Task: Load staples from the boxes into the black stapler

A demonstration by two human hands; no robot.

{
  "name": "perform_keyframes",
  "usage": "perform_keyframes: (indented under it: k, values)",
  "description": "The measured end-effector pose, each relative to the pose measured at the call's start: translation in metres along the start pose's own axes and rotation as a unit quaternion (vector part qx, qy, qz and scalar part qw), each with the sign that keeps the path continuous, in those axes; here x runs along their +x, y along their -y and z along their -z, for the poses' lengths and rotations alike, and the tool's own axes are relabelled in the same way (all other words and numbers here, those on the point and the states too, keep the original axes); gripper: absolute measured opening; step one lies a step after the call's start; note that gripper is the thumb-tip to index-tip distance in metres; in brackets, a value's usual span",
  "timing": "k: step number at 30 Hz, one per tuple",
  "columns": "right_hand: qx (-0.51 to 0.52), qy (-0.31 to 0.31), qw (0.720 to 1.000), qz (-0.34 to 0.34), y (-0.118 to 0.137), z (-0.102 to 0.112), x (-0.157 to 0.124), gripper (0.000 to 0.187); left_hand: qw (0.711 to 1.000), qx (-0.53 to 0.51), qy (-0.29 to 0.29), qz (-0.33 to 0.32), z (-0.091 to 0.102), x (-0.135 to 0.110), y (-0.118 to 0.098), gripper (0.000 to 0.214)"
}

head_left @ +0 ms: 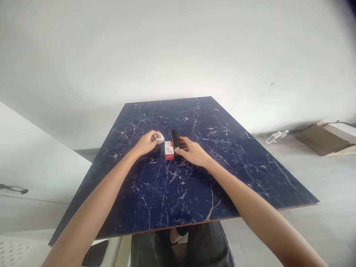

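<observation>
My left hand [148, 142] is closed around a small white box [159, 138] with some red on it, held at the left of the group. Next to it a red-and-white carton [169, 150], which looks like a staple box, rests on the dark blue marbled table [183, 200]. Just right of the carton is a black stapler [175, 139], its long side pointing away from me. The thumb and fingers of my right hand [191, 151] grip its near part from the right and hide some of it.
A pale wall [178, 55] stands behind the table's far edge. On the floor to the right lie a clear plastic bottle [277, 136] and a flattened brown cardboard box [319, 139]. A dark flat object [96, 254] lies below the near left edge, beside my legs.
</observation>
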State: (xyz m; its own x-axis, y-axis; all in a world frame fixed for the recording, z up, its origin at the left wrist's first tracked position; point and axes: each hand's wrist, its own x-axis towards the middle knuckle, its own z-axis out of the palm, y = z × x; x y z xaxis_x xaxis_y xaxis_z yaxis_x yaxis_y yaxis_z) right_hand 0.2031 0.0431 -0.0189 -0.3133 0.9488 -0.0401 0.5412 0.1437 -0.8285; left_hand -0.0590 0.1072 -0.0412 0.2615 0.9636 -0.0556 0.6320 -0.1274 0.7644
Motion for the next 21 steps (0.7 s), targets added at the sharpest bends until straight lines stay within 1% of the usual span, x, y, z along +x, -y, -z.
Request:
perform_keyframes:
  k: [2, 4, 5, 6, 8, 9, 11, 12, 13, 14, 16, 17, 19, 21]
  values:
    - [0.002, 0.002, 1.000, 0.005, -0.001, 0.000, 0.000, 0.057, 0.999, -0.049, -0.007, -0.005, -0.013, 0.007, -0.010, 0.035]
    - [0.002, 0.004, 1.000, 0.008, -0.002, 0.000, 0.001, 0.057, 0.997, -0.076, -0.013, -0.013, -0.020, 0.011, -0.017, 0.045]
    - [0.002, 0.004, 1.000, 0.008, -0.003, 0.000, 0.001, 0.057, 0.996, -0.084, -0.003, -0.017, -0.021, 0.011, -0.018, 0.050]
    - [0.002, 0.004, 1.000, 0.008, -0.003, 0.000, 0.000, 0.057, 0.996, -0.088, 0.018, -0.023, -0.019, 0.010, -0.019, 0.054]
    - [0.007, 0.001, 1.000, 0.007, -0.003, 0.000, -0.001, 0.058, 0.994, -0.076, 0.074, -0.040, -0.009, 0.003, -0.017, 0.063]
    - [0.010, -0.001, 1.000, 0.006, -0.003, -0.001, -0.001, 0.058, 0.992, -0.057, 0.104, -0.051, -0.004, -0.001, -0.016, 0.072]
    - [0.016, -0.007, 1.000, 0.002, 0.000, -0.003, -0.002, 0.057, 0.986, 0.008, 0.155, -0.068, 0.005, -0.012, -0.013, 0.103]
    - [0.017, -0.011, 1.000, -0.002, 0.001, -0.004, -0.002, 0.057, 0.983, 0.039, 0.164, -0.071, 0.007, -0.016, -0.013, 0.118]
    - [0.018, -0.017, 1.000, -0.006, 0.002, -0.005, -0.003, 0.056, 0.982, 0.063, 0.161, -0.073, 0.006, -0.020, -0.012, 0.127]
    - [0.017, -0.025, 0.999, -0.011, 0.003, -0.005, -0.003, 0.055, 0.982, 0.081, 0.150, -0.076, 0.004, -0.022, -0.012, 0.133]
    - [0.013, -0.045, 0.999, -0.022, 0.002, -0.004, -0.004, 0.054, 0.984, 0.099, 0.120, -0.090, -0.006, -0.020, -0.014, 0.134]
    - [0.009, -0.055, 0.998, -0.028, 0.000, -0.001, -0.005, 0.053, 0.983, 0.103, 0.111, -0.100, -0.014, -0.014, -0.017, 0.133]
    - [-0.002, -0.079, 0.996, -0.041, -0.010, 0.011, -0.006, 0.053, 0.981, 0.105, 0.107, -0.120, -0.032, 0.003, -0.026, 0.134]
    - [-0.020, -0.111, 0.992, -0.061, -0.028, 0.031, -0.007, 0.051, 0.980, 0.100, 0.106, -0.138, -0.056, 0.028, -0.042, 0.136]
